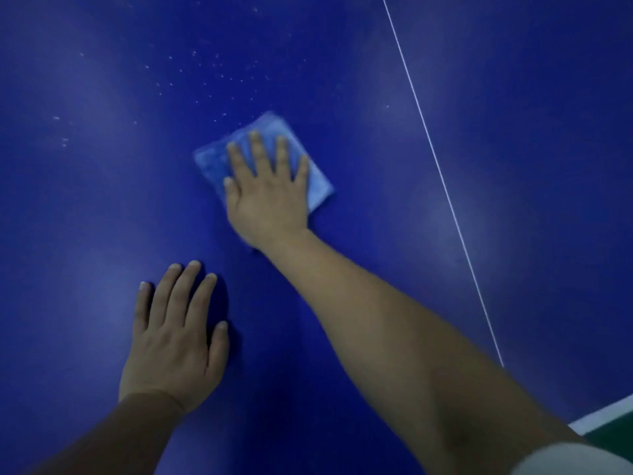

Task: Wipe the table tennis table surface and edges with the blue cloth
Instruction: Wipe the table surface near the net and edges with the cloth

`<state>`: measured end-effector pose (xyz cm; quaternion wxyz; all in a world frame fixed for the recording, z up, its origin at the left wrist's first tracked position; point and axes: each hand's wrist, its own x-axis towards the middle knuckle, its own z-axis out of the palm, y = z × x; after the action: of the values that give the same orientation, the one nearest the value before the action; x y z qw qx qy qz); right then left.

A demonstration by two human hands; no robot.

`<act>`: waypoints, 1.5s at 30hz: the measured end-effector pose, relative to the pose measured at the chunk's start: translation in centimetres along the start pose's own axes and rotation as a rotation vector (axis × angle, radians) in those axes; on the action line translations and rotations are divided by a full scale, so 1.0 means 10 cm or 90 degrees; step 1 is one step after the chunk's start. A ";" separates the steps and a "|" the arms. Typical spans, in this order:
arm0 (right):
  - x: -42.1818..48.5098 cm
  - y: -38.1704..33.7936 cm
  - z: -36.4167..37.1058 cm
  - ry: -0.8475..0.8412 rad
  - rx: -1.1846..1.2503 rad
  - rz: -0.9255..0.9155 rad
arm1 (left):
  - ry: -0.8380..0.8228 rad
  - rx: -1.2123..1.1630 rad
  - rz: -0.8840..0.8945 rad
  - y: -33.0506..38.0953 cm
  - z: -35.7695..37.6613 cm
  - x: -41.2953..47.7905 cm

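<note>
The right hand [270, 197] lies palm-down on a folded light-blue fabric cloth [212, 162], its fingers [257, 149] straight and spread and the thumb out to the left. It presses the cloth flat against the dark-blue table tennis table top [376, 97] and curls round nothing. The cloth is a roughly square pad, turned corner-forward: its far corner projects beyond the right fingertips, its left corner shows past the thumb, its right corner shows beside the little finger, and its near part is hidden under the palm. The left hand [173, 341] rests flat on the bare table surface, nearer the person, left of the right forearm and well apart from the cloth. Its fingers are extended and close together and it holds nothing. A scatter of small pale specks [219, 77] lies on the surface beyond and to the left of the right hand, the nearest just past the cloth's far corner; what they are cannot be told. A thin white line [442, 173] runs along the table to the right of the right hand and forearm. Low beside the right upper arm a white table edge strip [603, 418] shows, with green floor [616, 437] beyond it. A pale sleeve [565, 461] covers the right arm at its nearest visible part.
</note>
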<state>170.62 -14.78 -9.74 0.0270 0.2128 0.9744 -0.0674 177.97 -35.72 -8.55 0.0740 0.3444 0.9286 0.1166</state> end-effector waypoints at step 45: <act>0.81 2.08 -0.52 0.070 0.063 0.525 | -0.046 0.039 0.033 -0.06 0.05 -0.02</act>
<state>171.82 8.00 -7.79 -0.0105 0.5892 0.8033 -0.0859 177.84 -36.25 -9.17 0.0942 0.3745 0.9191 0.0778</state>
